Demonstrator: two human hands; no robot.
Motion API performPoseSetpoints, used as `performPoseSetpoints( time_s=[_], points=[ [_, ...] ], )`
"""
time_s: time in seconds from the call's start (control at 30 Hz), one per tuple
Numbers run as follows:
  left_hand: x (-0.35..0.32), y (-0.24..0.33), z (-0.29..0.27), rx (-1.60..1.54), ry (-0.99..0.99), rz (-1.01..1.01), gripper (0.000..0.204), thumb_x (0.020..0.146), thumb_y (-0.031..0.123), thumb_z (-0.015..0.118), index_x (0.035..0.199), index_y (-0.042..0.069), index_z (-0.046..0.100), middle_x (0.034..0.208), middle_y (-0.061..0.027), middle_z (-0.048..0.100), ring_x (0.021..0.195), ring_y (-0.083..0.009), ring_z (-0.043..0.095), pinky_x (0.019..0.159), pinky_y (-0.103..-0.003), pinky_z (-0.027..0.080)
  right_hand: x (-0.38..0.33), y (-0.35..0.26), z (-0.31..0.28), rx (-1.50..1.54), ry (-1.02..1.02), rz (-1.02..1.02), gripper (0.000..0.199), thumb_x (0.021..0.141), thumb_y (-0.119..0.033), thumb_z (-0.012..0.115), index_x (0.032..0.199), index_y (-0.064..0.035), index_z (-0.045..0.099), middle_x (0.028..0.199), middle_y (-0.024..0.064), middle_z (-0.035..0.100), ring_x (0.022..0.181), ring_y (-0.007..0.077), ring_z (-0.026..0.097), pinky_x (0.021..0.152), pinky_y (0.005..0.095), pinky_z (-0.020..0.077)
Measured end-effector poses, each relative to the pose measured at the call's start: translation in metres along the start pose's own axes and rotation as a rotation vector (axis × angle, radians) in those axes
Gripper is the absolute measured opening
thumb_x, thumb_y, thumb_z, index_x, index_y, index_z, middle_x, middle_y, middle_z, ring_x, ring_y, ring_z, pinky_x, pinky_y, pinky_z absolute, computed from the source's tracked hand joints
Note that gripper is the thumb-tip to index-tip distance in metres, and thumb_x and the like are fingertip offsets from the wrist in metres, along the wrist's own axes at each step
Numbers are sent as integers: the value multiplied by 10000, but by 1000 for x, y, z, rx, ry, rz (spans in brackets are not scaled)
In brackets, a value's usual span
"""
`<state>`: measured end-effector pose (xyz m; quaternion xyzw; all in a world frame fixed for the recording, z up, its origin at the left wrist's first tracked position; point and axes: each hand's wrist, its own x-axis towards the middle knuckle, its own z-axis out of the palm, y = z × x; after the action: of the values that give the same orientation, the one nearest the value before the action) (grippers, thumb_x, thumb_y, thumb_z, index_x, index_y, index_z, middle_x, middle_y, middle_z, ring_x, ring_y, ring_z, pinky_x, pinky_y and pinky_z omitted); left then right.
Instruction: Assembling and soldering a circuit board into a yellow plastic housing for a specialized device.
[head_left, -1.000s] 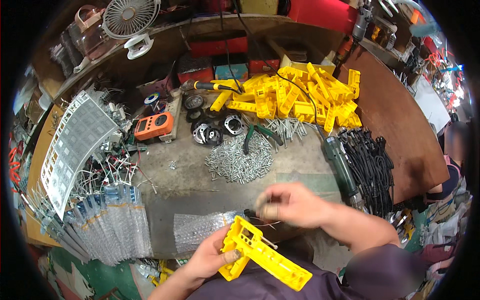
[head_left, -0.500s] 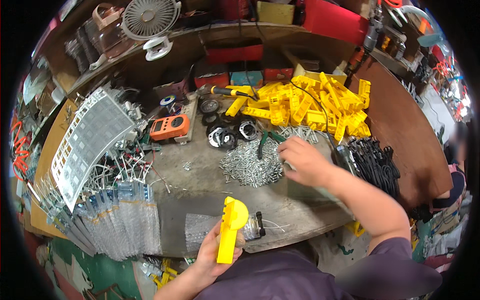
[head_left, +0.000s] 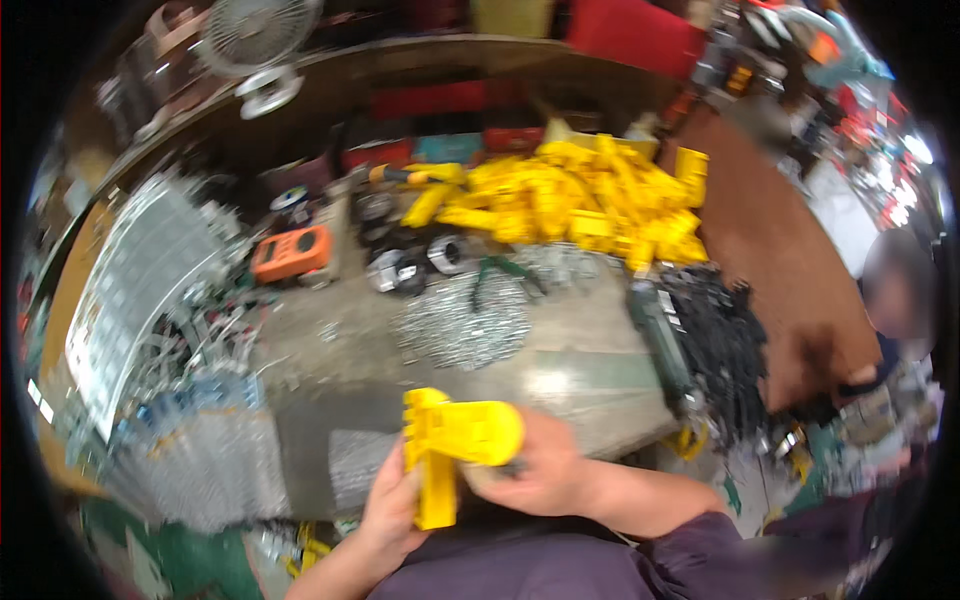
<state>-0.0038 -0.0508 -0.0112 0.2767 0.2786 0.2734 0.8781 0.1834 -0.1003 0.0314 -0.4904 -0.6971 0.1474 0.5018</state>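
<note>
My left hand [head_left: 390,510] is closed around the upright arm of a yellow plastic housing [head_left: 435,490] near the front edge of the bench. A second yellow section [head_left: 480,430] with a rounded end lies crosswise at its top; whether it is a separate piece I cannot tell. My right hand [head_left: 535,470] is closed at that rounded end, its fingertips partly hidden behind the yellow plastic. Beyond the hands lies a heap of small silver screws [head_left: 465,325], with green-handled pliers [head_left: 505,272] at its far side. The view is smeared by motion.
Yellow plastic parts [head_left: 560,195] are piled at the back. To the right lie a dark cylindrical tool [head_left: 660,335] and bundled black cords [head_left: 715,350]. Bubble-wrapped pieces [head_left: 210,455], an orange multimeter [head_left: 292,253] and a whitish sheet [head_left: 145,275] are on the left.
My right hand has come back from beside the screw heap to the yellow housing in my left hand. The rounded section now points right. The whole view has shifted.
</note>
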Motion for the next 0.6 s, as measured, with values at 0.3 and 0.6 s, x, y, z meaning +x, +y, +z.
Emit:
performPoseSetpoints(
  time_s=[0.3, 0.6],
  points=[
    [21, 15, -3, -19, -26, 103, 274, 994, 277, 463, 1185, 98, 546, 903, -19, 607, 719, -124, 616, 551, -234, 493, 2, -2, -14, 539, -3, 322, 274, 945, -213, 603, 1125, -37, 495, 980, 78, 544, 802, 177, 569, 688, 293, 477],
    [30, 10, -15, 1249, 62, 933, 759, 828, 1, 661, 1418, 34, 184, 1166, -134, 525, 1040, -255, 557, 1001, -442, 372, 18, -13, -73, 879, -699, 804, 413, 906, -218, 662, 1137, -10, 391, 856, 113, 636, 621, 153, 632, 519, 264, 508]
  ],
)
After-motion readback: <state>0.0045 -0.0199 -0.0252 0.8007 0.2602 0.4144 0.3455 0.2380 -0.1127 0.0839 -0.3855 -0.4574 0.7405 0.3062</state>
